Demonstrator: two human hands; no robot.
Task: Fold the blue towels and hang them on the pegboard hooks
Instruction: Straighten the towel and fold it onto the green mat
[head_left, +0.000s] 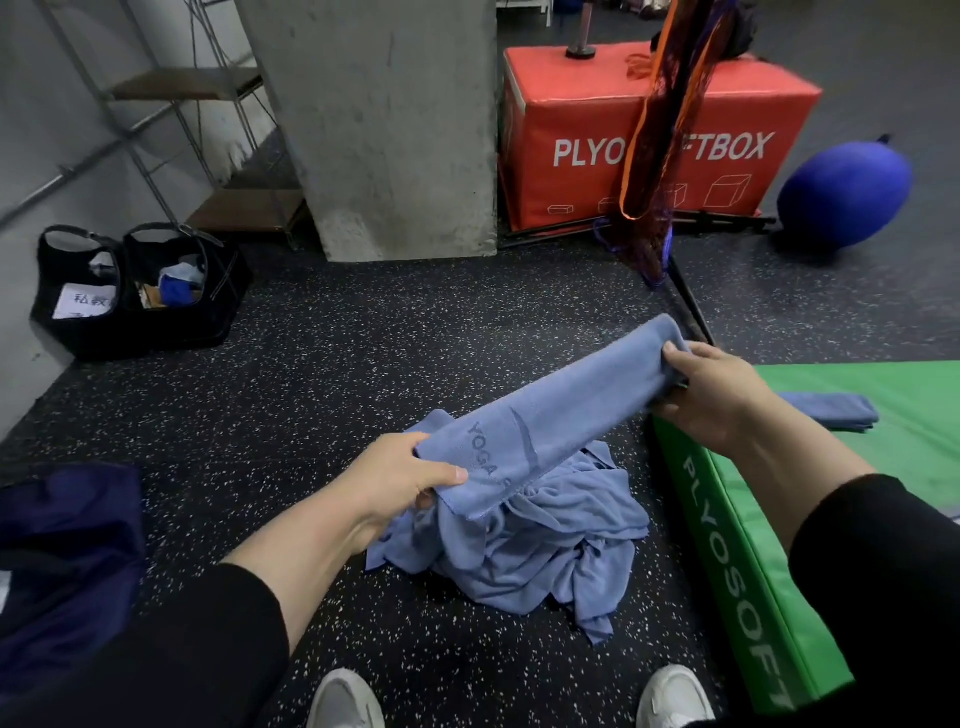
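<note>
Above the speckled floor (363, 332) we hold a folded blue towel (561, 410) stretched between both hands. Our left hand (400, 478) curls round its near end, thumb on top; below it lies a crumpled pile of towels (535, 551). Our right hand (717, 395) pinches the far end, over the green plyo box (748, 561), where another folded towel (831, 410) rests.

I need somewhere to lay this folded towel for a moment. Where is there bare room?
The green mat has bare top in front of the folded towel lying there. Speckled floor is open between the black baskets and towel pile. Around the pile and shoes it is crowded.
</note>
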